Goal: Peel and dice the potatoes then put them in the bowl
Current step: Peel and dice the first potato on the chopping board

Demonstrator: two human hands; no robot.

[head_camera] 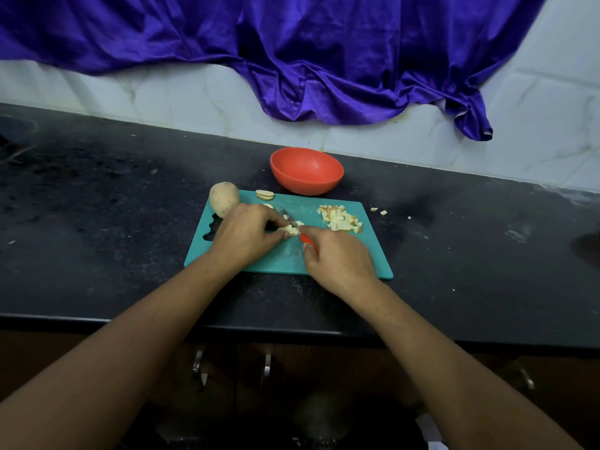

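Note:
On the teal cutting board (367,254), my left hand (243,230) pinches a small strip of potato (290,230) with its fingertips. My right hand (337,258) grips a knife by its red handle (307,241); the blade (289,216) lies across the strip. A pile of diced potato (341,218) sits on the board's right part. Potato slices (264,194) lie at the board's far edge. A whole unpeeled potato (223,199) rests at the board's far left corner. The orange bowl (306,170) stands behind the board and looks empty.
A few stray potato bits (379,211) lie on the black counter (97,222) right of the board. A purple cloth (324,60) hangs over the tiled wall behind. Cabinet handles (266,365) show below the counter's front edge.

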